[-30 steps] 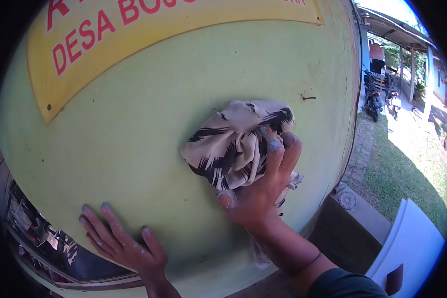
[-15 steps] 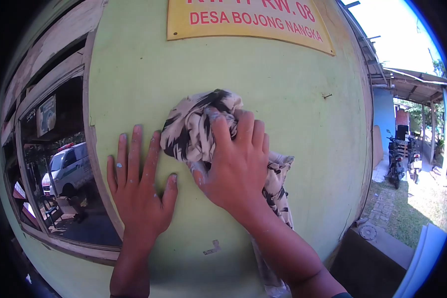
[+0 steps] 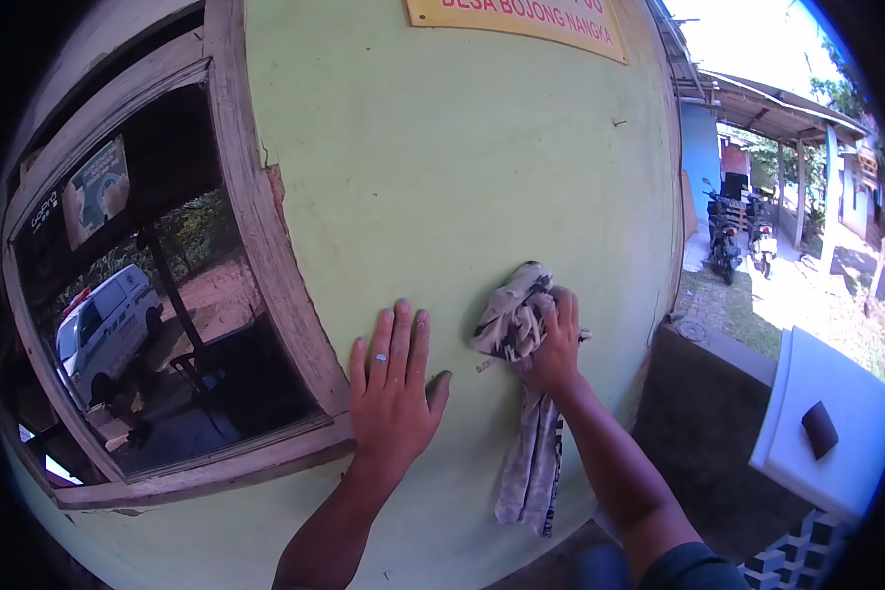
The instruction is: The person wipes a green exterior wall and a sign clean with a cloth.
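Observation:
My right hand (image 3: 553, 346) grips a bunched cloth (image 3: 511, 310), pale with black patches, and presses it against the light green wall (image 3: 442, 177). A long end of the cloth hangs down below the hand. To the left, my left hand (image 3: 395, 398) lies flat on the wall with its fingers stretched upward, holding nothing. Grey-white smudges show on its fingers. Part of a small mark on the wall peeks out by the cloth's lower left edge.
A wooden-framed window (image 3: 315, 364) is left of my left hand, its glass reflecting a van. Overhead hangs a yellow sign (image 3: 521, 22); a nail (image 3: 618, 123) sticks out of the wall. At right are a dark ledge (image 3: 713, 423), a white panel (image 3: 826, 413) and parked motorbikes (image 3: 726, 236).
My right hand and the cloth have moved lower on the wall, toward the small mark. The view has shifted down and left, showing more of the window. My left hand stays flat.

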`<state>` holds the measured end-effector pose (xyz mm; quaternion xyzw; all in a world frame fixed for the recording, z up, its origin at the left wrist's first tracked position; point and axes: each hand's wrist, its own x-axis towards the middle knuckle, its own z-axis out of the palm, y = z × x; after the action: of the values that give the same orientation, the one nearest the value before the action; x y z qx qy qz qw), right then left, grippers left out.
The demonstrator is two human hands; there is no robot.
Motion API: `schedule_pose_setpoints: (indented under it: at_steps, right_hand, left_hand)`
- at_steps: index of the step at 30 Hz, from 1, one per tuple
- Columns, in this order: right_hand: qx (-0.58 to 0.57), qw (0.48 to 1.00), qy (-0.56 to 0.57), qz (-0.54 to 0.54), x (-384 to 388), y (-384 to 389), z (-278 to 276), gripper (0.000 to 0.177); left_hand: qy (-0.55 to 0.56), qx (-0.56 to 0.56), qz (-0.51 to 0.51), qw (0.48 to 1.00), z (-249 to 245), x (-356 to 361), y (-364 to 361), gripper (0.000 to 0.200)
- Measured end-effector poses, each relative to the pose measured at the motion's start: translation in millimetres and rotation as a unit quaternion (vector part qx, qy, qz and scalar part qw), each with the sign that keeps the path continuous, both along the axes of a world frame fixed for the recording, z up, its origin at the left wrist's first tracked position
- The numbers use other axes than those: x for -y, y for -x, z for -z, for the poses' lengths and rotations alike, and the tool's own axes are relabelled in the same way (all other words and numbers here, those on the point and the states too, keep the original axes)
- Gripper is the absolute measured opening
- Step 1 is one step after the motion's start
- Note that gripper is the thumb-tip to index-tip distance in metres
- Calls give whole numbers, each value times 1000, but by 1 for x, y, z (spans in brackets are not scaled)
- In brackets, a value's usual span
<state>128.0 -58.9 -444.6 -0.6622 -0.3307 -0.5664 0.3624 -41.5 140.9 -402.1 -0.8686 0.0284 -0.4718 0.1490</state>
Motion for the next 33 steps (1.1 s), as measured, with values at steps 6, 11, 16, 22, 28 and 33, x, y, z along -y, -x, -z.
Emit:
schedule_pose_setpoints:
  at_steps: [6, 11, 16, 22, 28, 33]
  right_hand:
    - [-273, 912, -300, 62, -18, 2, 55, 50]
    - [-250, 961, -118, -23, -82, 97, 78, 74]
    - [-293, 947, -129, -5, -95, 118, 122, 77]
    - [-326, 908, -262, -4, -82, 95, 176, 63]
    - [-350, 889, -294, -33, -130, 131, 215, 59]
    - [-316, 900, -301, -7, -133, 126, 262, 49]
  left_hand:
    - [-42, -90, 25, 995, 29, -22, 26, 94]
    - [-65, -156, 30, 985, 45, -21, 31, 98]
    - [-119, -188, -5, 975, 44, -29, 36, 109]
    - [-133, -195, -33, 971, 49, -28, 29, 114]
    - [-136, -198, -73, 968, 47, -20, 30, 113]
    - [-170, -152, -30, 973, 72, -30, 13, 104]
